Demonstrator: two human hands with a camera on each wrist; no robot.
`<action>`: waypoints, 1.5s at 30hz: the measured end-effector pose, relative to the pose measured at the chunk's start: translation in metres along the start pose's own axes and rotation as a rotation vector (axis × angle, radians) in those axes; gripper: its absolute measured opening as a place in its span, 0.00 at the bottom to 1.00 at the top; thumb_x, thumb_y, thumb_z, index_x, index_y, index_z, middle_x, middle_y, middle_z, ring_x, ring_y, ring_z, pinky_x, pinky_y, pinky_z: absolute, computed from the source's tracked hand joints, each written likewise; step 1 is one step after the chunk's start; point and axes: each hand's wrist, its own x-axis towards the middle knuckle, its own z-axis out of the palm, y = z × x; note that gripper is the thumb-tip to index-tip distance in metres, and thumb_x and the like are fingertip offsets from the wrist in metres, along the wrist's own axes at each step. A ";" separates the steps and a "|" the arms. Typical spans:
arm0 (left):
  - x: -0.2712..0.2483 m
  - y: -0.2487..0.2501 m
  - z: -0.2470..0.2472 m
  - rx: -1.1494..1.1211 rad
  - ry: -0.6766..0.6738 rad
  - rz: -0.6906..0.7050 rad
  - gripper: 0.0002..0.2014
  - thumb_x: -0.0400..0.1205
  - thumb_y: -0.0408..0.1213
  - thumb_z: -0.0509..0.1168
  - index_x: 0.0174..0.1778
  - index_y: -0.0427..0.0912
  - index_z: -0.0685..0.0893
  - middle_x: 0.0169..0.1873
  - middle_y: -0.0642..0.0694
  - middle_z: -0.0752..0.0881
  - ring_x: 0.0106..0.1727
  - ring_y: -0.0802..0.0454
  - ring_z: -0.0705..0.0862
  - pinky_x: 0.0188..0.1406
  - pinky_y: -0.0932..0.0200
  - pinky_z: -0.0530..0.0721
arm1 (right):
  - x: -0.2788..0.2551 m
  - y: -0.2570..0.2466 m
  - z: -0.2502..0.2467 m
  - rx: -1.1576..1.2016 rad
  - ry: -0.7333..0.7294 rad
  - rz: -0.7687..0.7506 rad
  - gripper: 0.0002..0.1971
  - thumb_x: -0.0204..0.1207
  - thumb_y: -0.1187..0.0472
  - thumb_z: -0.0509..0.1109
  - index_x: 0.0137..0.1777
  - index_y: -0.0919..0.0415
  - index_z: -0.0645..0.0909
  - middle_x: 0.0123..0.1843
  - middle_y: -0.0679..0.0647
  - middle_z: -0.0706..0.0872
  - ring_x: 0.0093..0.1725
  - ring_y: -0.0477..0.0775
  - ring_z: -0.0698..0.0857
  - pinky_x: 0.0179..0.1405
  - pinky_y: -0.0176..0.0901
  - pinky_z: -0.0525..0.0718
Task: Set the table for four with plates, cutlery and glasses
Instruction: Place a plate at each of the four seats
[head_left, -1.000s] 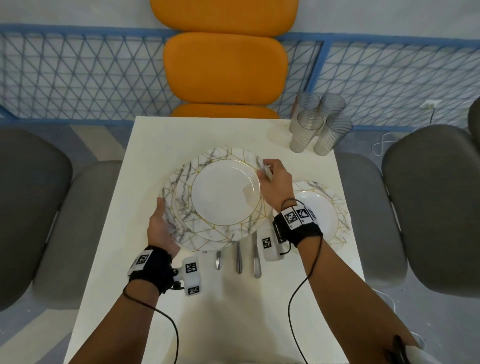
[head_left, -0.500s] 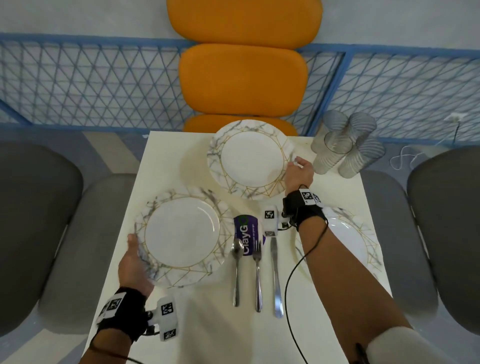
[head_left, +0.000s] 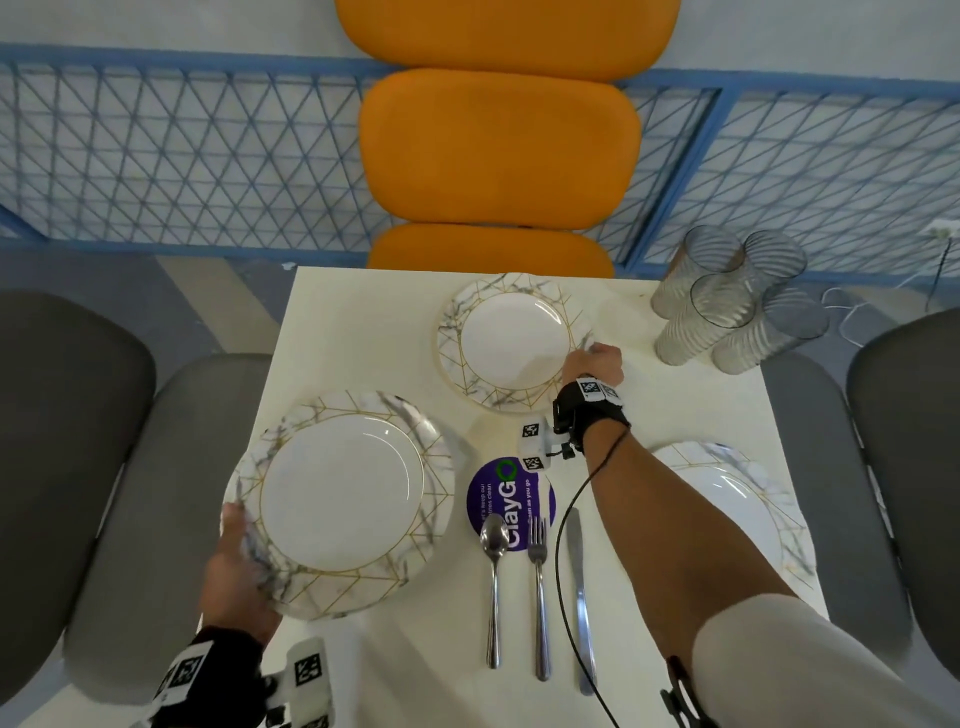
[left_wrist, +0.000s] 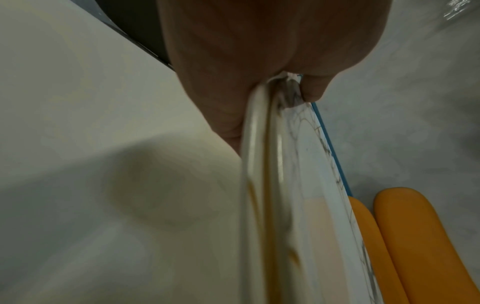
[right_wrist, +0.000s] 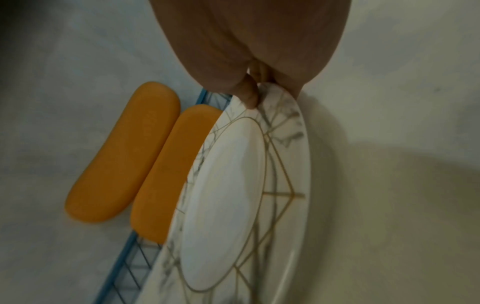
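My left hand (head_left: 236, 571) grips the near left rim of a marbled, gold-lined plate (head_left: 343, 499) over the table's left side. In the left wrist view my left hand (left_wrist: 285, 82) pinches two stacked rims of plates (left_wrist: 275, 185). My right hand (head_left: 595, 358) pinches the right rim of a second plate (head_left: 511, 340) at the table's far edge, before the orange chair. In the right wrist view the thumb of that hand (right_wrist: 257, 90) lies on the plate's (right_wrist: 233, 195) rim. A third plate (head_left: 737, 488) lies at the right, partly under my forearm. Several glasses (head_left: 727, 306) stand far right.
A spoon (head_left: 494, 587), fork (head_left: 540, 597) and knife (head_left: 582, 597) lie side by side in the middle, near a purple sticker (head_left: 498, 499). The white table (head_left: 363, 322) has an orange chair (head_left: 498, 150) beyond it, grey chairs (head_left: 67, 415) at both sides, and a blue mesh fence (head_left: 182, 156).
The stack has been split. My right hand carried one plate to the far edge, my left hand drew the rest left and nearer, uncovering the cutlery and sticker.
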 end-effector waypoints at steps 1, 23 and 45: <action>-0.008 0.002 0.009 0.031 0.000 0.026 0.18 0.95 0.51 0.46 0.53 0.53 0.80 0.77 0.39 0.79 0.80 0.41 0.75 0.56 0.60 0.85 | 0.002 0.001 0.003 -0.074 0.014 -0.035 0.16 0.81 0.63 0.68 0.68 0.65 0.79 0.65 0.62 0.85 0.66 0.64 0.84 0.61 0.46 0.80; -0.003 -0.015 0.002 -0.026 -0.040 -0.050 0.24 0.89 0.65 0.54 0.66 0.53 0.83 0.77 0.45 0.81 0.85 0.42 0.69 0.88 0.39 0.55 | -0.051 0.052 0.010 -0.705 -0.279 -0.549 0.68 0.66 0.23 0.66 0.86 0.71 0.37 0.89 0.62 0.33 0.87 0.61 0.31 0.87 0.58 0.40; -0.005 -0.025 -0.009 0.037 0.006 -0.026 0.38 0.66 0.79 0.74 0.66 0.61 0.89 0.65 0.49 0.92 0.67 0.44 0.88 0.62 0.40 0.88 | -0.150 0.049 -0.026 -0.257 -0.671 -0.681 0.15 0.82 0.53 0.71 0.65 0.57 0.82 0.48 0.44 0.84 0.46 0.46 0.84 0.45 0.29 0.81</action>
